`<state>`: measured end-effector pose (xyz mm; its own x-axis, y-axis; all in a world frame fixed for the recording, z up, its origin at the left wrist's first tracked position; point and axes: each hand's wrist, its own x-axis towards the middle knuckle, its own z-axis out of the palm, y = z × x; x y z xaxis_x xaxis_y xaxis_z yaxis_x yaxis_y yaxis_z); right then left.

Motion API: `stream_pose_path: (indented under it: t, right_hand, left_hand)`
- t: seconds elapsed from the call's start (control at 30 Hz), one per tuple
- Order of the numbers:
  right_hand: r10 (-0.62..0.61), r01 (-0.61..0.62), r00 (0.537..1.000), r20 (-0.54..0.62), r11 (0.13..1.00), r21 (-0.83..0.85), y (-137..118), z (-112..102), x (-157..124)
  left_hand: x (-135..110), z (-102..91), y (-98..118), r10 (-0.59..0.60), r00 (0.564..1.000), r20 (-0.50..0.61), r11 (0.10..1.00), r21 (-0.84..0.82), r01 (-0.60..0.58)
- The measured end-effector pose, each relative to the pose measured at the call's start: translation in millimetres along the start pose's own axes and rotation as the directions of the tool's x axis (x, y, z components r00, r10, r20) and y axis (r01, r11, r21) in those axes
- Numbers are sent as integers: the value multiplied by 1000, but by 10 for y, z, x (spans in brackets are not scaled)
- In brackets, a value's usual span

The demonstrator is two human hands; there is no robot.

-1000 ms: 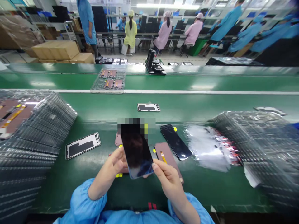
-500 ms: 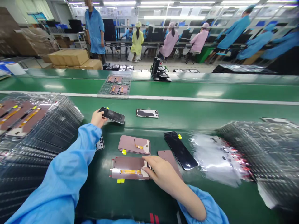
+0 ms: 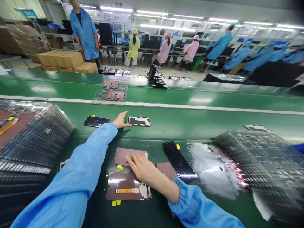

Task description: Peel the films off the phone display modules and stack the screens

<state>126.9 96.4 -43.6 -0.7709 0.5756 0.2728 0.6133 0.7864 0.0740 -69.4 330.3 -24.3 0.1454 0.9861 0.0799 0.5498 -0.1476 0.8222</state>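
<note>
My left hand (image 3: 120,121) reaches out over the green belt (image 3: 190,122), fingers stretched flat, touching the left end of a white-edged phone frame (image 3: 139,121). A dark screen panel (image 3: 96,121) with a yellow tab lies on the belt just left of that hand. My right hand (image 3: 142,167) rests flat, fingers spread, on a pink-backed panel (image 3: 124,155). A second pink-backed panel (image 3: 127,191) with an orange flex cable lies nearer me. Right of it lie a smaller pink panel (image 3: 166,169) and a black screen (image 3: 179,161).
Stacks of clear plastic trays stand at the left (image 3: 30,142) and right (image 3: 266,158). A heap of peeled film (image 3: 213,167) lies by the right stack. A tray of panels (image 3: 111,90) and a black fixture (image 3: 155,77) sit further back. Workers sit and stand beyond.
My left hand set the dark screen panel down on the belt and moved right to the phone frame. My right hand slid from the near pink panel onto the farther one.
</note>
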Motion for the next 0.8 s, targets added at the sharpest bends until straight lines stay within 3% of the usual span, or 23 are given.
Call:
stream_pose_path:
  t: [0.13,0.23,0.33,0.37,0.4,0.47,0.5,0.53,0.57,0.6,0.67,0.73,0.8]
  right_hand:
    - [-49,55,994,-100,997,57,24,-121,-48]
    - [80,-27,970,-229,973,228,121,-292,-94]
    - [225,-119,930,-289,932,344,225,-500,-200]
    - [322,-180,898,-301,891,417,246,-569,-249]
    - [455,-258,841,-292,813,522,256,-636,-300]
    - [732,-361,656,-184,518,775,242,-749,-410]
    - [828,-351,554,-82,322,879,223,-792,-466]
    - [874,-300,484,34,129,945,198,-824,-522]
    - [875,-228,466,130,-23,973,171,-846,-578]
    - [853,-153,484,196,-137,979,146,-857,-631]
    - [793,-36,562,234,-259,965,103,-859,-724]
    - [774,33,603,193,-265,964,73,-849,-786]
    - [796,49,587,147,-217,975,45,-841,-813]
  left_hand:
    - [59,116,-36,9,994,104,999,52,-15]
    - [-27,1,-25,17,995,95,999,27,-19]
    - [-180,-156,62,2,1000,-16,998,-57,-3]
    - [-245,-204,109,-14,998,-65,995,-100,7]
    - [-320,-248,165,-34,993,-111,988,-153,17]
    - [-510,-322,300,-81,981,-174,960,-279,30]
    - [-631,-353,376,-103,977,-186,937,-347,33]
    - [-769,-380,456,-120,975,-185,911,-412,34]
    - [-926,-401,537,-131,976,-176,881,-471,33]
    - [-1100,-418,616,-136,977,-163,853,-521,32]
    - [-1480,-432,760,-136,982,-130,803,-595,33]
    - [-1869,-417,870,-137,989,-62,744,-665,62]
    - [-2222,-373,936,-132,990,52,634,-764,124]
